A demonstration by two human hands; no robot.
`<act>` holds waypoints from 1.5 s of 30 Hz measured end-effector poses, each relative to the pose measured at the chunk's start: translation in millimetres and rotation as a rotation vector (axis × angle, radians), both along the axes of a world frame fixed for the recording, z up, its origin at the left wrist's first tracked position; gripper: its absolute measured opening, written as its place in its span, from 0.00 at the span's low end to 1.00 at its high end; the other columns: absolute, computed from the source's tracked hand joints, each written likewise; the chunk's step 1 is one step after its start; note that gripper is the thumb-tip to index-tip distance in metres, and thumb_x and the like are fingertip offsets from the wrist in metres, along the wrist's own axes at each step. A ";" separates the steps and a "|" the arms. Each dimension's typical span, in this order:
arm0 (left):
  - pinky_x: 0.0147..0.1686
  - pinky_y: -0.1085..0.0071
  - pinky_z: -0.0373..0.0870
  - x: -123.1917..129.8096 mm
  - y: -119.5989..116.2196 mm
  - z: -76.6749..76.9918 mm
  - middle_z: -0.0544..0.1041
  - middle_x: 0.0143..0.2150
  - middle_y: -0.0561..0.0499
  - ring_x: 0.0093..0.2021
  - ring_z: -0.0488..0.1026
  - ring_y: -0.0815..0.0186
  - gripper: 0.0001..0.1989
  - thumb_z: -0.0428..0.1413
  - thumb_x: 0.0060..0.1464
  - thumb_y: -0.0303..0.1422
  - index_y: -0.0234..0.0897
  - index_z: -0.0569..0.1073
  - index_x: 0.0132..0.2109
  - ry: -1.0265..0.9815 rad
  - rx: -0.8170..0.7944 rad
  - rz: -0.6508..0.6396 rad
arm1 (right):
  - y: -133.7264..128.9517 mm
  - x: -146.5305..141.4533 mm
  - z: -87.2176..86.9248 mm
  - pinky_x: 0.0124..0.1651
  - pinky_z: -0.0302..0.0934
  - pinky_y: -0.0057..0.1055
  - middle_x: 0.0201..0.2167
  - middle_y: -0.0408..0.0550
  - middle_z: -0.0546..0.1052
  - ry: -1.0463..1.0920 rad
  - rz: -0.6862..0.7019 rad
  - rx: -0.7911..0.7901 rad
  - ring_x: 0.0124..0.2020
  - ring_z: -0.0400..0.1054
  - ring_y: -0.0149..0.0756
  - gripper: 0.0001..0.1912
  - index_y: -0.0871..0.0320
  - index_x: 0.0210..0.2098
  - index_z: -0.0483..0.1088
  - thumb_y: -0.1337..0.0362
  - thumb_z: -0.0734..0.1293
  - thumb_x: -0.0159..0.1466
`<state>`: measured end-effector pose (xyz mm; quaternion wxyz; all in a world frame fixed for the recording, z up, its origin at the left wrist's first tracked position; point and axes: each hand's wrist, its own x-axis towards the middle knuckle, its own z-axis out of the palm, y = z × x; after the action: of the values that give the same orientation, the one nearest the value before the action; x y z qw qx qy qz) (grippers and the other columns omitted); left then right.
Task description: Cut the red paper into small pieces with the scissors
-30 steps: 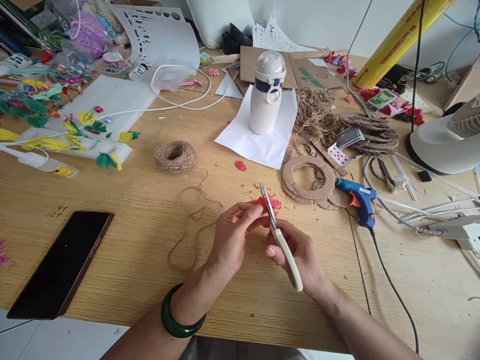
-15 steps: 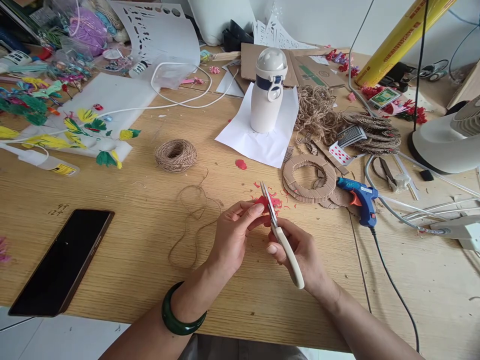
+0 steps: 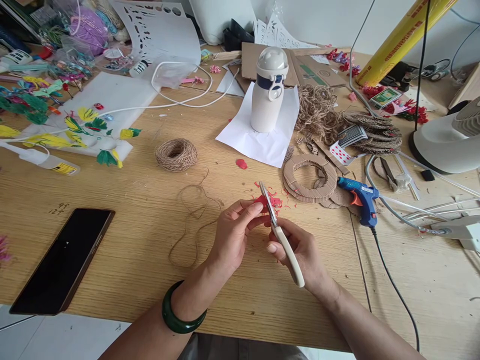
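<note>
My left hand [image 3: 234, 232] pinches a small piece of red paper or felt [image 3: 262, 200] between thumb and fingers; its exact material I cannot tell. My right hand [image 3: 300, 250] is wrapped round a pair of scissors [image 3: 288, 255] with cream handles. The blades point away from me, nearly closed, and lie across the red piece. Part of the red piece is hidden behind blades and fingertips. Thin red scraps [image 3: 276, 202] are scattered on the table just beyond the scissors. A loose red disc [image 3: 241, 163] lies farther off. A dark green bangle [image 3: 180, 314] sits on my left wrist.
Left of my hands are a twine ball [image 3: 176, 154], a loose twine strand [image 3: 195, 220] and a black phone [image 3: 63, 260]. Cardboard rings [image 3: 289, 184] and a blue glue gun [image 3: 365, 200] lie to the right. Beyond, a white bottle [image 3: 267, 100] stands on paper [image 3: 234, 134].
The scissor blades look slightly more closed than before. Both hands stay in nearly the same place, and the view has shifted very slightly.
</note>
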<state>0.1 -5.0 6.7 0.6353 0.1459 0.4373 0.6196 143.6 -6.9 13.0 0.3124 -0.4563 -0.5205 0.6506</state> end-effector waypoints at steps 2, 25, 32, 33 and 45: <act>0.38 0.69 0.73 -0.2 0.0 -0.4 0.81 0.33 0.50 0.34 0.78 0.67 0.07 0.65 0.48 0.34 0.34 0.77 0.32 0.001 0.009 -0.001 | 0.2 0.0 -0.2 0.21 0.49 0.25 0.22 0.38 0.62 -0.003 -0.001 0.006 0.23 0.52 0.27 0.25 0.60 0.39 0.70 0.51 0.78 0.51; 0.37 0.69 0.74 -1.0 0.2 -2.0 0.79 0.32 0.51 0.33 0.75 0.68 0.07 0.61 0.53 0.33 0.34 0.74 0.31 0.002 0.047 0.001 | -0.3 0.8 -5.7 0.23 0.47 0.26 0.23 0.39 0.62 -0.026 0.024 0.037 0.24 0.51 0.28 0.25 0.61 0.40 0.71 0.51 0.77 0.52; 0.39 0.69 0.74 -1.7 1.4 -1.2 0.80 0.34 0.50 0.35 0.76 0.68 0.06 0.61 0.52 0.34 0.35 0.76 0.32 0.015 0.034 0.020 | -0.3 0.1 -4.6 0.23 0.45 0.27 0.22 0.37 0.60 -0.031 0.028 0.046 0.23 0.49 0.28 0.23 0.59 0.35 0.69 0.50 0.77 0.51; 0.39 0.69 0.74 -1.9 1.5 -1.4 0.80 0.34 0.51 0.35 0.75 0.68 0.06 0.61 0.52 0.34 0.35 0.76 0.32 0.013 0.035 0.021 | -0.2 0.1 -4.8 0.23 0.45 0.27 0.22 0.37 0.60 -0.028 0.030 0.048 0.23 0.49 0.27 0.23 0.59 0.34 0.69 0.50 0.77 0.52; 0.38 0.69 0.74 -0.9 3.6 -2.2 0.80 0.33 0.49 0.34 0.76 0.67 0.08 0.63 0.50 0.35 0.33 0.76 0.32 0.039 0.026 0.025 | 0.5 0.4 -2.7 0.20 0.48 0.24 0.22 0.38 0.63 0.015 0.039 0.013 0.21 0.52 0.25 0.23 0.62 0.40 0.70 0.56 0.78 0.52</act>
<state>-0.8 -1.4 4.5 0.6172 0.1605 0.4432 0.6300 144.0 -6.4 10.3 0.3064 -0.4391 -0.5311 0.6567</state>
